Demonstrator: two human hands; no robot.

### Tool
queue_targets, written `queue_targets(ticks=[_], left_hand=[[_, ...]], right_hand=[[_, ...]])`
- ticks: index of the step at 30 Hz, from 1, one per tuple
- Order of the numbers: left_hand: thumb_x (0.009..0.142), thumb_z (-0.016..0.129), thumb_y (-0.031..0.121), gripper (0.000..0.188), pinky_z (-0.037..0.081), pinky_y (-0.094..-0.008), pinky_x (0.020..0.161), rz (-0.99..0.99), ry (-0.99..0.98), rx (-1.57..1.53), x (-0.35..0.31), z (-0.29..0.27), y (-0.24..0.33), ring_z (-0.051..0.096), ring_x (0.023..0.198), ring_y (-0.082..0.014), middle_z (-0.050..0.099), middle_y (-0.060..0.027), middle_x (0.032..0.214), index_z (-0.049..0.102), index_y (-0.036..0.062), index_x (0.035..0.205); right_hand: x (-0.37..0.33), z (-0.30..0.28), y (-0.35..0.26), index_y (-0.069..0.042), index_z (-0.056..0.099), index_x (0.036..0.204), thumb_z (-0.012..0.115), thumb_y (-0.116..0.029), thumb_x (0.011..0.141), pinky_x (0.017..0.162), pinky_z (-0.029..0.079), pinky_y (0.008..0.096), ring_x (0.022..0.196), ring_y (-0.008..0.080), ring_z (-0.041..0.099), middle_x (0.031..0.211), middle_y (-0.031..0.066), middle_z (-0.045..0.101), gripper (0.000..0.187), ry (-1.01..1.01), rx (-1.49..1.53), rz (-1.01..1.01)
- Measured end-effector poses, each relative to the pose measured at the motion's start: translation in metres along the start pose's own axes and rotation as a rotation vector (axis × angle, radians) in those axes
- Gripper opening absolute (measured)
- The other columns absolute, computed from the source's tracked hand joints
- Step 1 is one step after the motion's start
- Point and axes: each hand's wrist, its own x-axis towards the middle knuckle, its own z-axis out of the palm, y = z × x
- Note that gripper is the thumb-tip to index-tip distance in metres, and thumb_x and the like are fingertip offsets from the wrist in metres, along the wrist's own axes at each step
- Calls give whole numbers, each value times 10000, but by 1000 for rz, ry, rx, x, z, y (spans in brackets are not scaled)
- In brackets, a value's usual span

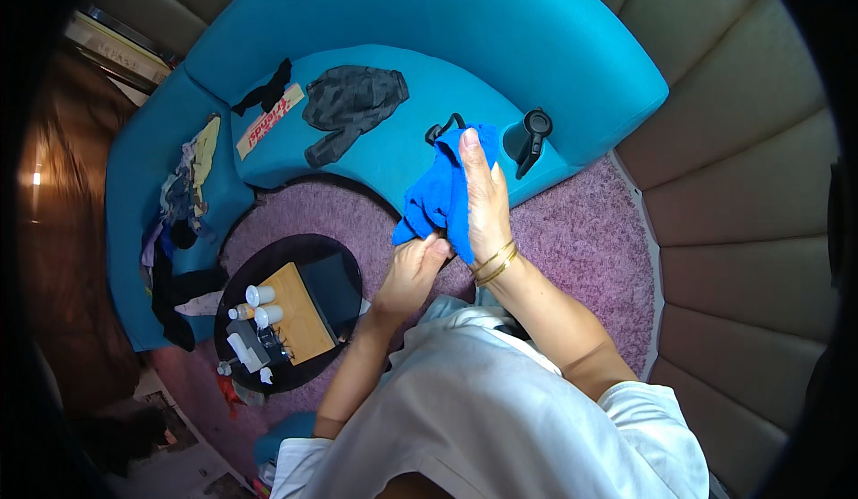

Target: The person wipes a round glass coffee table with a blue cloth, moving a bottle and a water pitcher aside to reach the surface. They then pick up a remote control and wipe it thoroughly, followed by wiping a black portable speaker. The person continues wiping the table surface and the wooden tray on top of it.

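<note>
A bright blue cloth [440,193] hangs bunched between my two hands, in front of the sofa seat. My left hand [411,276] pinches its lower edge with curled fingers. Over the cloth's right side, my right hand [487,200] is closed with the thumb pointing up; its other fingers are mostly hidden. Gold bangles circle the right wrist. Just beyond that hand, a black lidded bottle [536,128] rests on the turquoise seat. A black strap-like thing [444,129] shows behind the cloth, partly covered.
The curved turquoise sofa [429,8] holds a dark camouflage garment [355,106], a white-and-red strip [268,124] and a heap of clothes [183,186]. On a round black table [308,244] are a wooden board [299,316], white cups [259,295] and glasses. Purple carpet [581,258] lies below.
</note>
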Motion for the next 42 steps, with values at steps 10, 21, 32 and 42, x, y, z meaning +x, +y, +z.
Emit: queue_targets(ticks=[10, 21, 32, 42], left_hand=[[816, 445, 86, 160, 415, -336, 673, 215, 54, 173, -17, -29, -5, 511, 730, -270, 540, -112, 712, 542, -4, 726], [859, 473, 87, 162, 435, -292, 692, -78, -109, 78, -65, -46, -20, 550, 755, -211, 578, -91, 759, 574, 5, 763], [952, 348, 245, 298, 394, -219, 655, -82, -77, -625, -7, -24, 27, 460, 675, -84, 538, -39, 795, 503, -5, 997], [885, 470, 110, 150, 425, -252, 682, 64, 561, -86, -1, -61, 36, 544, 763, -143, 580, -81, 858, 542, -2, 952]], right_hand=[[46, -17, -1, -123, 482, 673, 452, -493, 869, 458, 452, 232, 521, 77, 520, 609, -12, 506, 420, 45, 91, 30], [59, -30, -15, -158, 326, 598, 455, -496, 873, 367, 255, 192, 416, 19, 314, 511, -66, 348, 454, 46, -62, -299], [-1, -1, -2, -34, 515, 800, 507, -454, 859, 551, 408, 209, 635, 57, 484, 711, -1, 532, 424, -265, -207, -240], [-16, -14, 0, 16, 541, 863, 619, -328, 813, 569, 449, 280, 610, 128, 544, 686, 75, 582, 356, -338, -445, -287]])
